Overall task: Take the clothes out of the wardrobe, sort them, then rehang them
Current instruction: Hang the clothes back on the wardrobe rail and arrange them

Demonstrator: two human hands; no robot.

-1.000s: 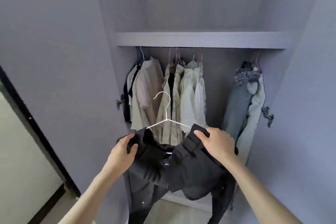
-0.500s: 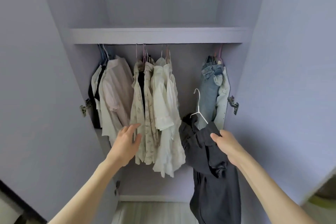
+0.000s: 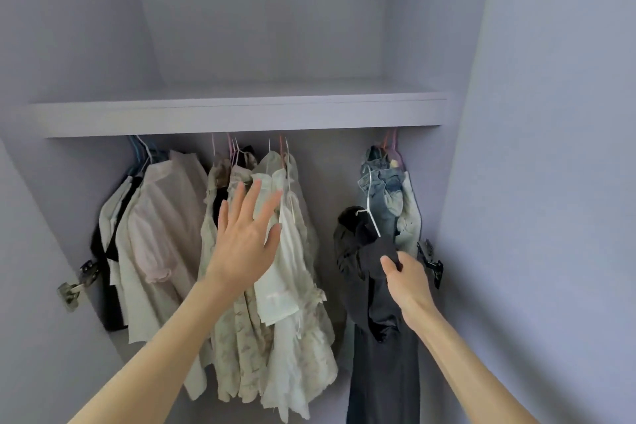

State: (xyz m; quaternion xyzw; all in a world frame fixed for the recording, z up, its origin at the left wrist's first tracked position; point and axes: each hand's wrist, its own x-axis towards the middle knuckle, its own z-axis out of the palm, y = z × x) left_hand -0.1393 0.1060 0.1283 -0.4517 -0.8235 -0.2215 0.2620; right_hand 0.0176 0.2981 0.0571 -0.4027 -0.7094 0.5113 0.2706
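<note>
The dark grey trousers [image 3: 382, 286], draped on a thin white wire hanger [image 3: 370, 206], look soft, limp and fairly light; they would likely slide off, so holding cloth and hanger together near the top seems wisest. They hang at the wardrobe's right, beside the blue denim jeans [image 3: 382, 189]. The right hand [image 3: 407, 277] pinches their bunched waist, arm reaching upward. The left hand [image 3: 246, 237] is raised, fingers spread flat against the cream hanging shirts [image 3: 292, 251].

Home bedroom, lilac wardrobe [image 3: 516, 182], hung shirts [image 3: 165, 217]
</note>
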